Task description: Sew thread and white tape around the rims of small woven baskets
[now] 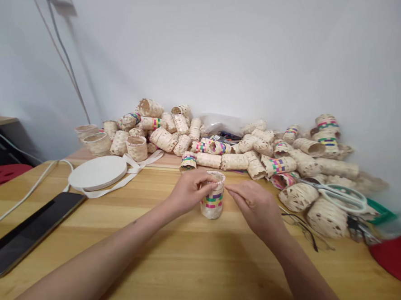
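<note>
A small woven basket (pixel 212 207) with purple, green, pink and yellow bands stands nearly upright on the wooden table in front of me. My left hand (pixel 192 190) grips its rim from the left, the thumb outside and the fingers over the top edge. On the other side, my right hand (pixel 254 205) is close to the rim with its thumb and index finger pinched together. Whatever lies in that pinch is too small to make out. A pale trim runs round the rim of the basket.
Many woven baskets (pixel 164 139) are piled along the wall. Scissors with pale handles (pixel 346 199) lie on the pile at right, near eyeglasses (pixel 307 229) and a red cloth (pixel 399 260). At left are a white ribbon roll (pixel 98 172), a phone (pixel 35 230) and a white cable (pixel 23 192).
</note>
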`<state>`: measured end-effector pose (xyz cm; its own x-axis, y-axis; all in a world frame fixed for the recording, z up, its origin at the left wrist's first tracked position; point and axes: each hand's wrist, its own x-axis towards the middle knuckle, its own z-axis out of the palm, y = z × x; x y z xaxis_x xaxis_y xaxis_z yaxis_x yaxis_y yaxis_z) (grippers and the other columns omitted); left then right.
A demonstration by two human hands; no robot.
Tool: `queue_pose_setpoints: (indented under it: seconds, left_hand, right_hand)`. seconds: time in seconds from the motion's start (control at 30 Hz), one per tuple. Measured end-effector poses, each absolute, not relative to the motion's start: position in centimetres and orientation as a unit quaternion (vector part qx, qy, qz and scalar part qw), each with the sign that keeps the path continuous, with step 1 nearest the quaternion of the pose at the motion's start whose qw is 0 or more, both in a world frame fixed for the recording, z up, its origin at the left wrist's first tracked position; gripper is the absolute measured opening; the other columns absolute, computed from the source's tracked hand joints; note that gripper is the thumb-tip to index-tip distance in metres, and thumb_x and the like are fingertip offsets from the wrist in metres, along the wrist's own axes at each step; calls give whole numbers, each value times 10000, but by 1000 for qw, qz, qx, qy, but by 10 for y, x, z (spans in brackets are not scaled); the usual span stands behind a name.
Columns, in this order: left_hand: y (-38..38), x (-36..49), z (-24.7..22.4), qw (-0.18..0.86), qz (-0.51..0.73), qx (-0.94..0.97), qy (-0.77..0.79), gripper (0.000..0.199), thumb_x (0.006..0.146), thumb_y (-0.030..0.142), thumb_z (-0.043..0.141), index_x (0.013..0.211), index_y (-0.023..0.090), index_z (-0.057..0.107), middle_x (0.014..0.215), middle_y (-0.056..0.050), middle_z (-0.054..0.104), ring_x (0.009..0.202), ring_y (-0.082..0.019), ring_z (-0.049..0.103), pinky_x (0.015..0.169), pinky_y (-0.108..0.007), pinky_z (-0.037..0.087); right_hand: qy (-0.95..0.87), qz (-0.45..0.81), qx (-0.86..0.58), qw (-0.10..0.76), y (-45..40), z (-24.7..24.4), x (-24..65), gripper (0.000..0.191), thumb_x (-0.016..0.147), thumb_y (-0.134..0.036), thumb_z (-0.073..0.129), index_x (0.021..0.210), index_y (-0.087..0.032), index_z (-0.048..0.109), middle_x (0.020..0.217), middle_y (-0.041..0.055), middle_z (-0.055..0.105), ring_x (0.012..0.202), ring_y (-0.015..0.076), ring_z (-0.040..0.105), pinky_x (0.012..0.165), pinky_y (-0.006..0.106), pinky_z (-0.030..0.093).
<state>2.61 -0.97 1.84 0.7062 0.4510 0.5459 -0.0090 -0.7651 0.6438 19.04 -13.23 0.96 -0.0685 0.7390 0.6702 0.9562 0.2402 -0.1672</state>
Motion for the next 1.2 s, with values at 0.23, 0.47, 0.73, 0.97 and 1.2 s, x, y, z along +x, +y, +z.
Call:
queue_pose_setpoints:
  seconds: [0.23, 0.47, 0.73, 0.97, 1.2]
  left_hand:
    - [-10, 27, 18, 308, 366, 870, 120, 162, 867, 230, 582, 802, 144, 702, 705, -15, 635, 653, -112, 534, 602, -203, 378]
    - [-11, 27, 18, 259, 373, 884, 109, 146, 876, 198, 582, 800, 144, 694, 692, -9, 634, 648, -110, 539, 606, -206, 385]
    - [-19, 28, 7, 25, 419, 905, 72, 242, 946, 213, 479, 824, 122, 666, 794, -70, 666, 758, -161, 557, 691, -273, 437]
    - [-29, 31, 4, 16, 442, 895, 60, 229, 946, 195, 476, 825, 126, 657, 767, -62, 649, 739, -147, 551, 668, -255, 449]
    - [-21, 28, 7, -62, 443, 894, 24, 222, 958, 175, 443, 865, 122, 637, 774, -58, 627, 732, -148, 525, 648, -261, 427]
  right_hand:
    - [-712, -162, -604, 320, -133, 10, 190, 217, 937, -194, 492, 977, -169, 704, 793, 63, 677, 755, 196, 602, 685, 297, 460]
    - [-714, -152, -600, 327, -134, 12, 188, 212, 925, -173, 497, 977, -144, 700, 808, 73, 680, 770, 198, 597, 708, 301, 456]
    - [-699, -143, -620, 327, -136, 13, 180, 188, 882, -142, 510, 901, -147, 696, 765, 50, 666, 726, 189, 601, 655, 284, 418]
    - [-676, -98, -644, 345, -136, 11, 178, 184, 879, -183, 498, 868, -174, 681, 770, 45, 690, 740, 194, 628, 650, 281, 410]
    - [-600, 55, -662, 446, -130, 11, 178, 155, 861, -278, 524, 928, -202, 642, 839, 30, 729, 747, 175, 666, 670, 265, 479]
